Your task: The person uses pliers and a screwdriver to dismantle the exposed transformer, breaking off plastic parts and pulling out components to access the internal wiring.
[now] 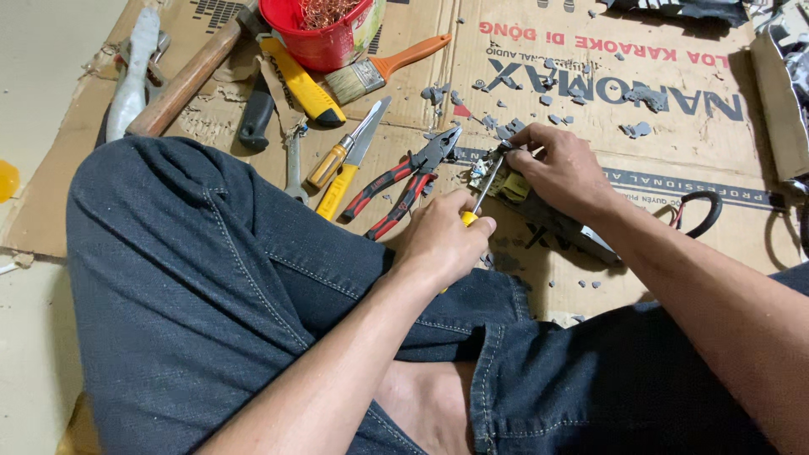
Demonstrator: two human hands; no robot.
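My left hand (440, 238) grips a yellow-handled screwdriver (483, 195), whose metal shaft points up into a small dark electrical part (539, 206) lying on the cardboard. My right hand (563, 168) holds that part down, fingers pinched at its near end where the screwdriver tip meets it. Much of the part is hidden under the right hand. Both forearms reach in over my knees in dark jeans.
Red-handled pliers (404, 181), a yellow utility knife (345, 164), a paintbrush (383, 67), a hammer (181, 84), a red bucket of copper wire (320, 29) and a yellow-and-black tool (299, 80) lie on flattened cardboard (674, 126). Grey fragments (636, 128) are scattered about. A black cable loop (704, 211) sits right.
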